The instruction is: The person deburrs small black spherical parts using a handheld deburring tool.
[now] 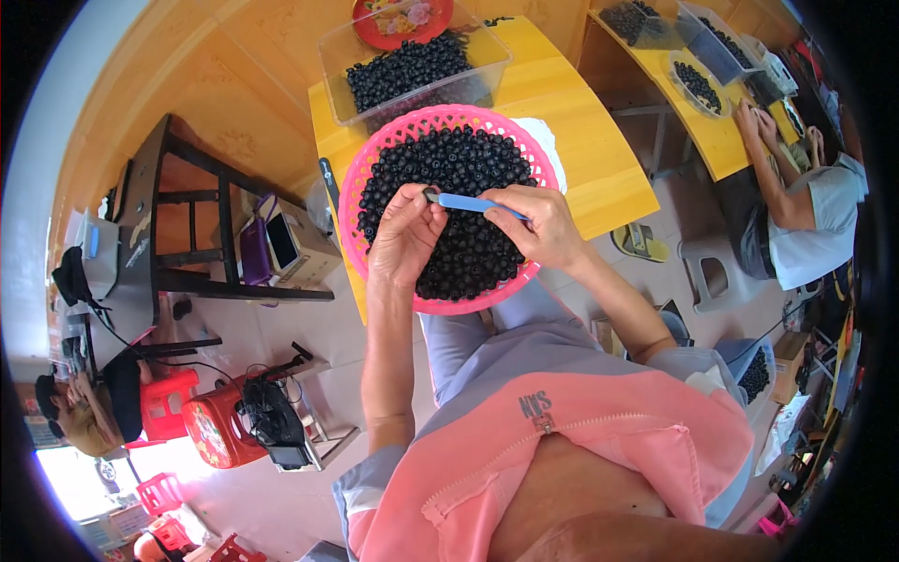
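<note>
The yellow table [571, 140] fills the top of the view, running out from the person's lap. On it, at the far end, sits a clear plastic tub [487, 51] loaded with small dark round fruits, and behind that a red plate [375, 33] peeks in at the edge. Closer in, the pink basket [361, 178] rests at the table's near edge, over the person's knees, heaped with the same dark berries [459, 164].

Both hands are over the basket. The left hand [405, 239] is curled in, fingertips pinched together on one berry [430, 195] held just above the heap. The right hand [543, 225] is closed around a slim blue tool [473, 202], gripping its handle, and the tip meets the berry between the left fingers.

Off to the right, another person [805, 220] in a light shirt works at a second yellow table [712, 131] with their own containers of dark fruit. Down left on the floor stand red plastic stools [211, 426], and a dark wooden bench [140, 234] sits beside them.
</note>
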{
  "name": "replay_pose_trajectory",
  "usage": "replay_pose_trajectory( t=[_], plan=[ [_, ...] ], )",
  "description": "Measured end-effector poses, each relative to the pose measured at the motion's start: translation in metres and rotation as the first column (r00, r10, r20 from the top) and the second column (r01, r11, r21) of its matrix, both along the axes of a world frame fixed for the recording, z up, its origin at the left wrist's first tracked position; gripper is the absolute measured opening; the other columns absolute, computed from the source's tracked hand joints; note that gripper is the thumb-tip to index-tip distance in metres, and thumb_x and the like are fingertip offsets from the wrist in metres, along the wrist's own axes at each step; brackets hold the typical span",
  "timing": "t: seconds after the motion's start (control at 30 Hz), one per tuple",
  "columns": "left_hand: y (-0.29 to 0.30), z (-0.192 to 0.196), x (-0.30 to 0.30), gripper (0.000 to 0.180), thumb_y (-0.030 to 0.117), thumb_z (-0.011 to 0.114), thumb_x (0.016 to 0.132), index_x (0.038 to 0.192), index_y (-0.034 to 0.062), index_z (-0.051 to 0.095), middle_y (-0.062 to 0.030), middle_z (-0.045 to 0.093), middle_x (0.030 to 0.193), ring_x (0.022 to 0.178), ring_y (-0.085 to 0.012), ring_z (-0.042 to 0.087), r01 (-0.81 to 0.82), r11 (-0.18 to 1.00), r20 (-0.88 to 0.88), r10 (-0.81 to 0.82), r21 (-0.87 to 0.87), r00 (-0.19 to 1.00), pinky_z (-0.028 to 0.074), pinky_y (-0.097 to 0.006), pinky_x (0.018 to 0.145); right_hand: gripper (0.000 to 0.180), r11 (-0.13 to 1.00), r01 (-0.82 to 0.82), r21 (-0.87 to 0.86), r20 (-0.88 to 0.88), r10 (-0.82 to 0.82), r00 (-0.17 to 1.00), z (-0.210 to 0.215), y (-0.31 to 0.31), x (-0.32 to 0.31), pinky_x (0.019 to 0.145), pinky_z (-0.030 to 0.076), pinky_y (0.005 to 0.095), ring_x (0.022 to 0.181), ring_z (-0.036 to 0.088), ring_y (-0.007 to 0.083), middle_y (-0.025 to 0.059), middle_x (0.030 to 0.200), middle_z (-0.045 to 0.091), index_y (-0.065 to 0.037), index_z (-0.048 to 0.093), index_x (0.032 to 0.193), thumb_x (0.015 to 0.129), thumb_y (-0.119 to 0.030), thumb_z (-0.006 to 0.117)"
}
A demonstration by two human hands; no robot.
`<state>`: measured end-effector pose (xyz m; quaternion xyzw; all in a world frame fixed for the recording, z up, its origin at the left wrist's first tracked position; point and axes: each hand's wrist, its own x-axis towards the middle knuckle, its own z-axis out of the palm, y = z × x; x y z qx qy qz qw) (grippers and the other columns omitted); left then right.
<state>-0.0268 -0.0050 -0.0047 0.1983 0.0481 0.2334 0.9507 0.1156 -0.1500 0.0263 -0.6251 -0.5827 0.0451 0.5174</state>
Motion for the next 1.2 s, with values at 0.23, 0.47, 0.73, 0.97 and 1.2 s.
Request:
replay_pose_trajectory(
  t=[0.23, 0.47, 0.73, 0.97, 1.2],
  plan=[
    [-0.005, 0.005, 0.003, 0.009, 0.002, 0.057, 0.083, 0.092, 0.0018, 0.057, -0.0080, 0.061, 0.091, 0.078, -0.0146, 0.058, -0.030, 0.999, -0.064, 0.031, 0.014, 0.997, 0.050, -0.026, 0.075, 0.013, 0.999, 0.003, -0.048, 0.008, -0.002, 1.000, -0.001, -0.002, 0.000, 0.050, 0.045, 0.0330, 0.058, 0.060, 0.0265, 0.0125, 0.072, 0.063, -0.001, 0.064, 0.086, 0.078, -0.012, 0.063],
    [-0.006, 0.005, 0.003, 0.012, 0.002, 0.056, 0.083, 0.095, 0.0013, 0.057, -0.0111, 0.059, 0.095, 0.081, -0.0163, 0.058, -0.010, 1.000, -0.025, 0.010, 0.000, 1.000, 0.049, -0.027, 0.077, 0.013, 0.999, 0.001, -0.037, -0.001, -0.001, 1.000, -0.002, -0.003, 0.000, 0.051, 0.045, 0.0329, 0.059, 0.060, 0.0267, 0.0124, 0.072, 0.063, -0.001, 0.064, 0.086, 0.078, -0.012, 0.062],
    [-0.006, 0.006, 0.003, 0.009, 0.002, 0.057, 0.083, 0.092, 0.0019, 0.058, -0.0081, 0.061, 0.089, 0.077, -0.0147, 0.059, -0.029, 0.999, -0.059, 0.030, 0.018, 0.998, 0.050, -0.027, 0.076, 0.013, 0.998, -0.006, -0.065, 0.012, 0.007, 1.000, -0.001, -0.003, 0.001, 0.050, 0.045, 0.0326, 0.059, 0.060, 0.0266, 0.0119, 0.071, 0.062, -0.002, 0.064, 0.086, 0.079, -0.013, 0.062],
    [-0.007, 0.007, -0.001, 0.009, 0.002, 0.059, 0.081, 0.090, 0.0016, 0.059, -0.0096, 0.061, 0.088, 0.075, -0.0158, 0.058, 0.014, 1.000, -0.038, -0.014, 0.012, 0.999, 0.048, -0.026, 0.070, 0.014, 0.999, -0.026, -0.036, 0.052, 0.027, 0.998, -0.001, -0.003, 0.004, 0.051, 0.046, 0.0350, 0.059, 0.060, 0.0278, 0.0115, 0.074, 0.062, -0.002, 0.063, 0.087, 0.079, -0.014, 0.062],
    [-0.013, 0.030, -0.016, 0.010, 0.006, 0.064, 0.078, 0.085, 0.0034, 0.058, -0.0080, 0.049, 0.077, 0.067, -0.0161, 0.051, 0.141, 0.978, 0.154, -0.164, 0.153, 0.974, 0.044, -0.025, 0.063, 0.018, 0.959, 0.169, -0.228, 0.140, -0.139, 0.980, -0.013, -0.008, 0.042, 0.055, 0.046, 0.0374, 0.062, 0.059, 0.0319, 0.0148, 0.071, 0.061, -0.003, 0.064, 0.085, 0.082, -0.019, 0.058]
  ],
)
